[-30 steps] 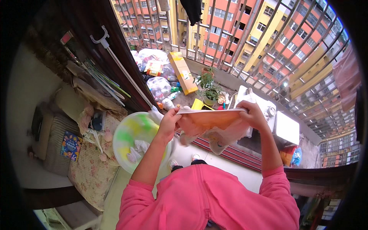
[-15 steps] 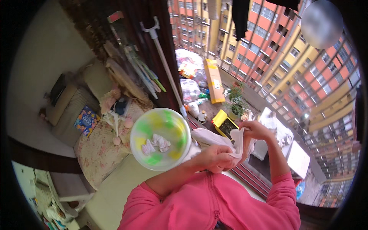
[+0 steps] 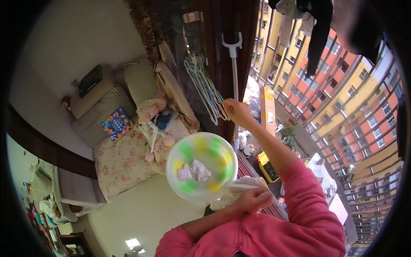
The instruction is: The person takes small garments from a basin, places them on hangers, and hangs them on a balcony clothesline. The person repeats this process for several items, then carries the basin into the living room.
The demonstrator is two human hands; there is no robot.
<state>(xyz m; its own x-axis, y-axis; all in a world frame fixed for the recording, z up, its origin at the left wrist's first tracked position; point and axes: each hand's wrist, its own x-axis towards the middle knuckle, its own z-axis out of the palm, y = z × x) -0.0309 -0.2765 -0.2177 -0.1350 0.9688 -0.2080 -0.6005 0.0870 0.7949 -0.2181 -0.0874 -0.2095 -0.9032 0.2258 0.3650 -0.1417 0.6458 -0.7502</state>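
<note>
– State of the left hand [image 3: 255,200]?
– Fingers closed on a pale garment [image 3: 250,181], its cloth lying just ahead of them.
– Right hand [image 3: 235,112]?
– Fingers curled at the lower ends of the clothes hangers [image 3: 204,92]; whether they pinch one, cannot tell.
– Basin [image 3: 201,146]?
– Round, green-and-yellow patched, ahead and left of the left fingers; crumpled cloths [image 3: 199,170] inside.

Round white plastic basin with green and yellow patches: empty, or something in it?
Not empty, but far from full: crumpled pale cloth lies in the basin, with coloured surface bare around it.
</note>
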